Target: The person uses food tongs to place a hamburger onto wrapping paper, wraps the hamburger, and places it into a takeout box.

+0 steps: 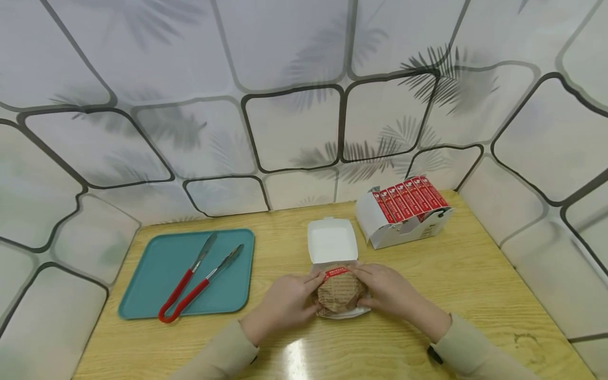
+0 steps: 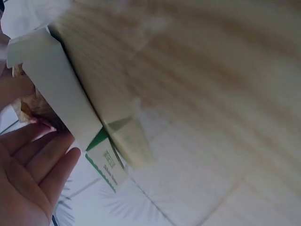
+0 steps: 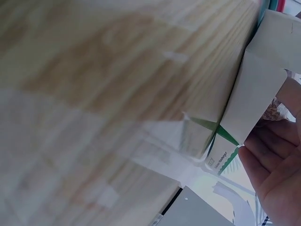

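Observation:
A burger wrapped in brown printed paper [image 1: 340, 293] with a red label strip sits in the lower half of a white burger box [image 1: 332, 240], whose lid stands open toward the back. My left hand [image 1: 287, 302] grips the wrapped burger from the left, and my right hand [image 1: 392, 291] grips it from the right, thumbs at the near side. In the left wrist view, fingers [image 2: 44, 157] reach over the box's side wall [image 2: 66, 94]. The right wrist view shows fingers [image 3: 270, 148] at the opposite wall [image 3: 256, 89]. Parts of the burger are hidden behind box and hands.
At left lies a teal tray [image 1: 138, 285], with red-handled metal tongs [image 1: 185, 289] resting on it and overhanging its near edge. A white carton [image 1: 394, 237] holding several red packets [image 1: 410, 198] stands at the back right. Patterned walls enclose the wooden table [image 1: 280, 240].

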`<action>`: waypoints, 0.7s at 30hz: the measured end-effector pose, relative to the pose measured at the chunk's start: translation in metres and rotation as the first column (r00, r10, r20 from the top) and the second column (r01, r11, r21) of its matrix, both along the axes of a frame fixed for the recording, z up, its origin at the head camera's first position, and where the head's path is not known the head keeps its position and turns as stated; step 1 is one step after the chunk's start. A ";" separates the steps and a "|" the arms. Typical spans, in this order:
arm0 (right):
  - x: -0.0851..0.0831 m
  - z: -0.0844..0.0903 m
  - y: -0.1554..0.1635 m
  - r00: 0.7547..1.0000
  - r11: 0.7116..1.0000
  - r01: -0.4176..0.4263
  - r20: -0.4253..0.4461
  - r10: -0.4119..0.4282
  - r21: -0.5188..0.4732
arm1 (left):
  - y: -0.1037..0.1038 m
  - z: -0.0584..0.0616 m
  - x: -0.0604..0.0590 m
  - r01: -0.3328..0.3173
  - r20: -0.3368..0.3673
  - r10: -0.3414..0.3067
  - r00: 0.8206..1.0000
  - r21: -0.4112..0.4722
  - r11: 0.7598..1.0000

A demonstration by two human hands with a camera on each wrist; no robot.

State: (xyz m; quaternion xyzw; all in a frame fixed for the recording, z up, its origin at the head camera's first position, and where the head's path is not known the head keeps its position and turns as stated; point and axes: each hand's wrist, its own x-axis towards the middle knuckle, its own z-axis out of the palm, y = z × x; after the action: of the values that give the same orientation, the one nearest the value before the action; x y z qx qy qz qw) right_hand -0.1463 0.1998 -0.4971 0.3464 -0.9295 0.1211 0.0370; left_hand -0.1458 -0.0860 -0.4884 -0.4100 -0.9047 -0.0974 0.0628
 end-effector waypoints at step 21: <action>-0.005 -0.001 -0.007 0.998 0.999 -0.038 -0.055 0.037 -0.008 | 0.011 -0.010 0.005 -0.068 -0.220 0.089 0.971 0.102 0.993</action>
State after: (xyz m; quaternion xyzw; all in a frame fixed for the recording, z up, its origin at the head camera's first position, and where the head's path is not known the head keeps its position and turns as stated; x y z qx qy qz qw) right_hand -0.1508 0.1932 -0.4980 0.3667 -0.9209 0.1164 0.0620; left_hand -0.1411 -0.0746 -0.4986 -0.3790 -0.9017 -0.0901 0.1875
